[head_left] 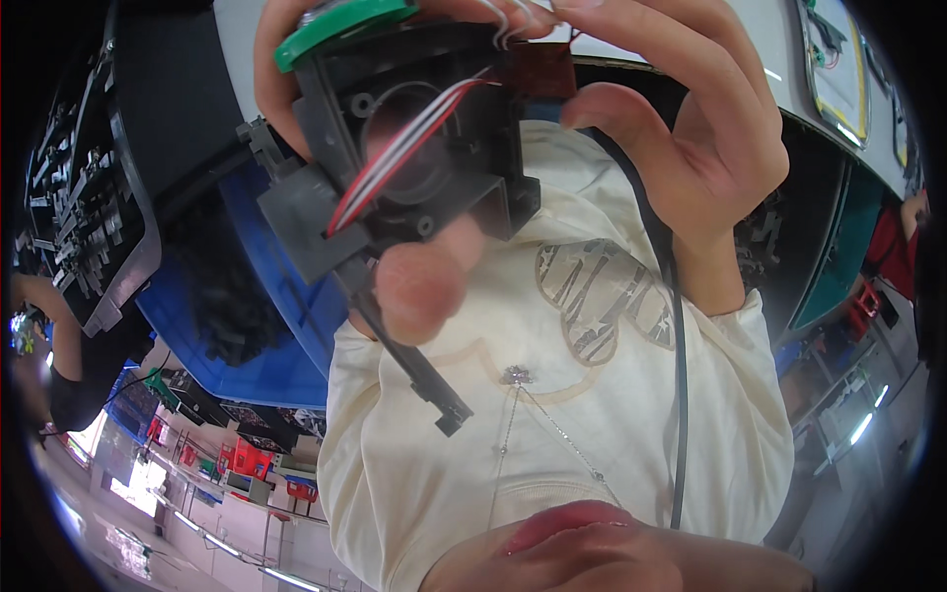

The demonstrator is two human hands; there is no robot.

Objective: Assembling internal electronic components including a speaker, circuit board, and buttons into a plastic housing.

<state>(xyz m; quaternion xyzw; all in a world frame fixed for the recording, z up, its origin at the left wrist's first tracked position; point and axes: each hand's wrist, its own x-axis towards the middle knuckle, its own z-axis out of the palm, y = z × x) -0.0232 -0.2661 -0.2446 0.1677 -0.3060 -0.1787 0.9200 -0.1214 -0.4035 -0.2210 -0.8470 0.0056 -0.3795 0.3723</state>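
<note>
A black plastic housing [473, 187] with a round clear window hangs close before my chest. My left hand [419, 286] is closed around it; a blurred fingertip shows beneath and other fingers show behind its left side. A green round rim [340, 30] sits on its top edge. A ribbon of red, white and dark wires [400, 153] crosses the window slantwise. From the lower left a long black arm [419, 380] sticks out. My right hand [691, 128] pinches a small dark red piece [545, 71] at the upper right between thumb and forefinger. Thin white wires [505, 20] loop beside it.
Blue bins [256, 380] with dark parts stand at the left. Beyond them is a black tray [94, 207] of small parts, near another person's arm [54, 316]. A white table [764, 49] lies at the top. A dark cable [679, 395] hangs down my front.
</note>
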